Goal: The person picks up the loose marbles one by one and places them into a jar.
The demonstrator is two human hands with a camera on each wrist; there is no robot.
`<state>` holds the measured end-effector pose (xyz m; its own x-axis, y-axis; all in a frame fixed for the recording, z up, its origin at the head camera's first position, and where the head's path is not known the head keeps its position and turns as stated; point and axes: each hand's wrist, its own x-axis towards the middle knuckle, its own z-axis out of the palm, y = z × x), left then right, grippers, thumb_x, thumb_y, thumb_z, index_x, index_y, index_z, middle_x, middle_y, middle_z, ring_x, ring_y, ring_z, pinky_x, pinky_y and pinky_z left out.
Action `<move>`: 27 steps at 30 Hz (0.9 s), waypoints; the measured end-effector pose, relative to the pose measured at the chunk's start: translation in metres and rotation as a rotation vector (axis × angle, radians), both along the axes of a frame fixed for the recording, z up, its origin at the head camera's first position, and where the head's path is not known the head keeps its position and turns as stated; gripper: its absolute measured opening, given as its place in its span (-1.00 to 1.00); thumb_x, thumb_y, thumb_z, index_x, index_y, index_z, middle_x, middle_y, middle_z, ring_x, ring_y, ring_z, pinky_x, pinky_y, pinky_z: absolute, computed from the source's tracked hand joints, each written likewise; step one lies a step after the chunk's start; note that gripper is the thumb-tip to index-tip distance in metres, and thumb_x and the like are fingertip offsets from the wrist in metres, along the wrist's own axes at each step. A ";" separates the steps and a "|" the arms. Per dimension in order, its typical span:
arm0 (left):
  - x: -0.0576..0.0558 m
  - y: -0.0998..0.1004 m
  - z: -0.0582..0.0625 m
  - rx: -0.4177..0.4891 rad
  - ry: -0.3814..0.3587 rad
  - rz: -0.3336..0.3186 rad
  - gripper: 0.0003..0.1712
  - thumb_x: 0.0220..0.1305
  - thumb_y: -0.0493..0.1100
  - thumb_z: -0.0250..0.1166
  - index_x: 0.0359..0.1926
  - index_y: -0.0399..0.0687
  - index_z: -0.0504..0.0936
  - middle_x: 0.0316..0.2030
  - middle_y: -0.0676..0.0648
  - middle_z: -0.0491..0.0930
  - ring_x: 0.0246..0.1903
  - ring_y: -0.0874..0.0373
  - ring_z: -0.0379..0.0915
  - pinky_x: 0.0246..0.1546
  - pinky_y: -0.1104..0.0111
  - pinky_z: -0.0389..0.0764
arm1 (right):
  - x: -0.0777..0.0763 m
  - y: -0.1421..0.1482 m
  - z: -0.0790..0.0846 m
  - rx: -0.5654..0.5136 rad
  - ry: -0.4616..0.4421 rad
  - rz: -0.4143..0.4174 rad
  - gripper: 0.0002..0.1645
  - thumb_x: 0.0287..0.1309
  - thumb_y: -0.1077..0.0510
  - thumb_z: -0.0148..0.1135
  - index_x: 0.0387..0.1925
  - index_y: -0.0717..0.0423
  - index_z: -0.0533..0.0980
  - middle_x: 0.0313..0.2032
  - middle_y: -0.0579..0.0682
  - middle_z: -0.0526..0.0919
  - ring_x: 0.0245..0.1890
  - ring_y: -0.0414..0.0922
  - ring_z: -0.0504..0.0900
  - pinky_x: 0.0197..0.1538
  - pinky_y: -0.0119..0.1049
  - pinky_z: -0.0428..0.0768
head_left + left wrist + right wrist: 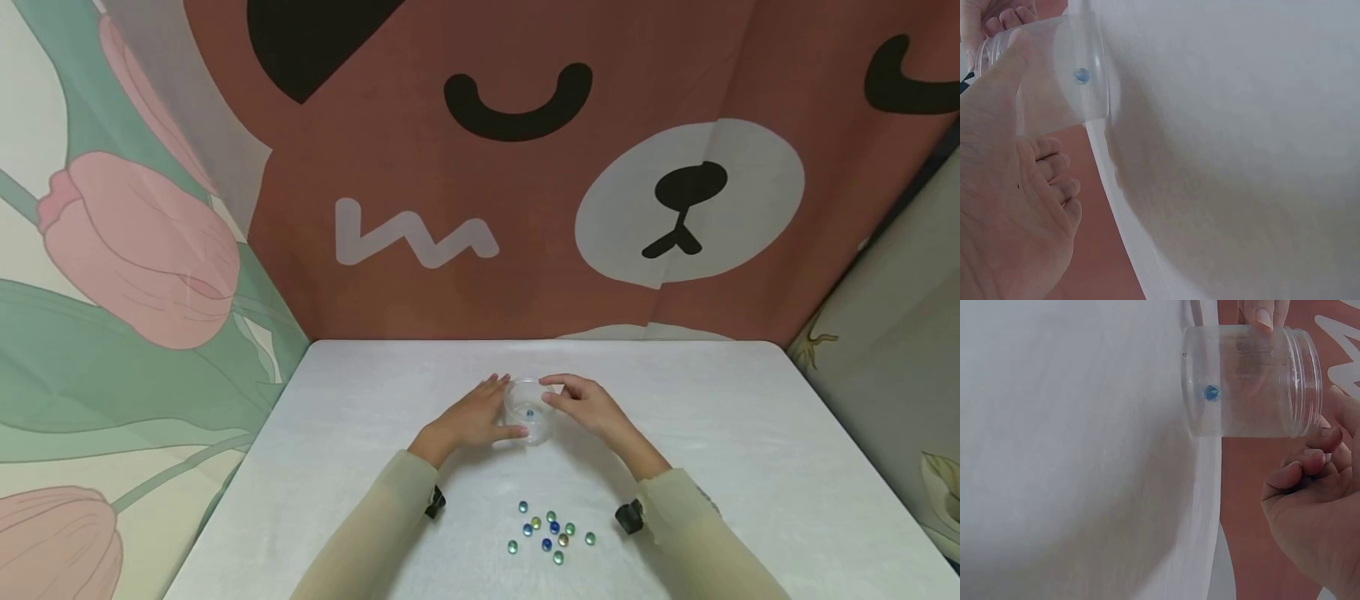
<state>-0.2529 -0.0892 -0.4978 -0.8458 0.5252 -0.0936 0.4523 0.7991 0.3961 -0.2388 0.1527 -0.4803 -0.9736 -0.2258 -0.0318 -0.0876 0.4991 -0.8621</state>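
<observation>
A clear plastic jar (517,417) stands upright on the white table, its mouth uncovered. Inside, low down near the bottom, is one blue marble (1212,393). My left hand (474,414) holds the jar from the left, thumb across the near side and fingers round the far side. At the right of the rim, my right hand (592,408) has its thumb and index finger apart, with nothing visible between them. Its other fingers (1313,461) are bent in beside the threaded neck.
Several loose glass marbles (554,527), green, blue and amber, lie scattered on the white table (360,400) nearer me, between my forearms. Behind the table hangs a brown curtain (405,175) with a cartoon bear face. A tulip-print cloth (142,250) hangs at the left.
</observation>
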 end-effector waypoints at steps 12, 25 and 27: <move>0.000 0.000 0.000 -0.001 -0.002 0.011 0.15 0.22 0.51 0.22 0.62 0.07 0.03 0.60 -0.06 -0.01 0.60 -0.02 -0.24 0.56 0.02 -0.02 | 0.007 0.014 -0.001 -0.018 -0.010 0.058 -0.46 0.35 -0.03 0.32 0.30 0.00 0.53 -0.47 -0.03 0.48 -0.45 -0.10 0.40 -0.44 -0.35 0.40; 0.001 -0.001 0.001 -0.011 -0.021 0.014 0.17 0.21 0.54 0.20 0.63 0.12 0.00 0.61 -0.04 -0.04 0.60 -0.01 -0.25 0.57 0.06 -0.04 | 0.031 0.032 0.005 0.005 -0.013 0.133 -0.39 0.31 -0.03 0.35 0.35 -0.03 0.48 -0.45 -0.04 0.49 -0.43 -0.11 0.43 -0.43 -0.37 0.43; 0.000 -0.001 0.000 -0.012 -0.021 0.014 0.16 0.21 0.53 0.21 0.63 0.10 0.00 0.61 -0.03 -0.03 0.60 0.00 -0.26 0.57 0.08 -0.05 | 0.035 0.036 0.006 0.015 -0.018 0.144 -0.39 0.31 -0.02 0.35 0.35 -0.03 0.48 -0.44 -0.05 0.50 -0.43 -0.12 0.43 -0.43 -0.38 0.44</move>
<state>-0.2527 -0.0897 -0.4980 -0.8511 0.5117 -0.1178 0.4324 0.8102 0.3956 -0.2034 0.1884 -0.4745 -0.9305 -0.3623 -0.0539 -0.1434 0.4958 -0.8565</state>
